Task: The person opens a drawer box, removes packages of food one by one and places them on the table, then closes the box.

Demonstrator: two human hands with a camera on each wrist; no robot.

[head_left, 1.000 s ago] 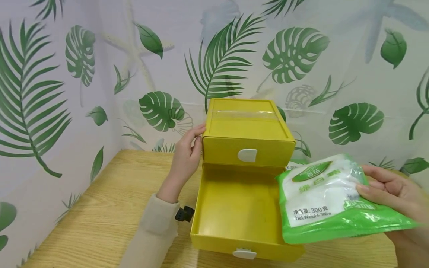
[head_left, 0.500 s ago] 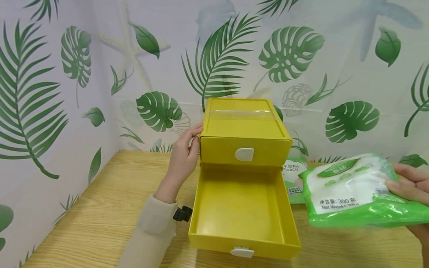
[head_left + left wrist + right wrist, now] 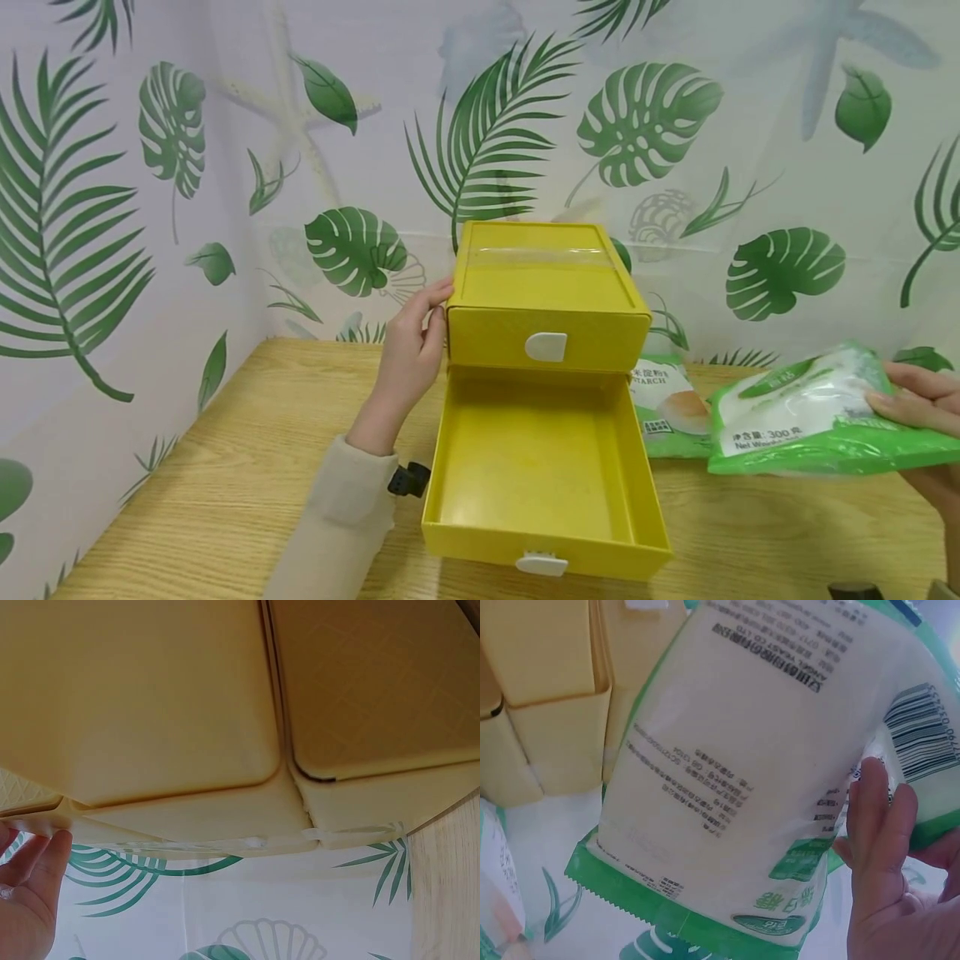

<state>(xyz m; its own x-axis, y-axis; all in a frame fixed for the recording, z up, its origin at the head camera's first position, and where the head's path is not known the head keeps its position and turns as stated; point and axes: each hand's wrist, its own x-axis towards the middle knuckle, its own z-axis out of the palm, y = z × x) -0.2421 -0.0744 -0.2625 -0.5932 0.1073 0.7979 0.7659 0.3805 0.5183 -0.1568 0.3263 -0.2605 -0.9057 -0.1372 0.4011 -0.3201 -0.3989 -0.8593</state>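
Note:
A yellow two-drawer box point(image 3: 551, 292) stands on the table. Its upper drawer is closed, while the lower drawer point(image 3: 532, 467) is pulled out with nothing in it. My left hand point(image 3: 411, 342) rests against the box's left side near the top, and its fingertips touch the box edge in the left wrist view. Off to the right, my right hand point(image 3: 922, 408) holds a green and white bag of sugar point(image 3: 798, 421) above the table, thumb on top. The bag's printed back and barcode fill much of the right wrist view. Beneath, part of the hand is hidden by the bag.
A green and white bag of starch point(image 3: 663, 408) lies beside the box on the right, partly covered by the box and the sugar bag. Behind the wooden table point(image 3: 247, 475) hangs a leaf-print cloth point(image 3: 510, 108). A dark object point(image 3: 855, 591) shows at the bottom right.
My right hand has carried the sugar bag rightward, away from over the lower drawer's right edge, uncovering the starch bag. The left hand stays on the box.

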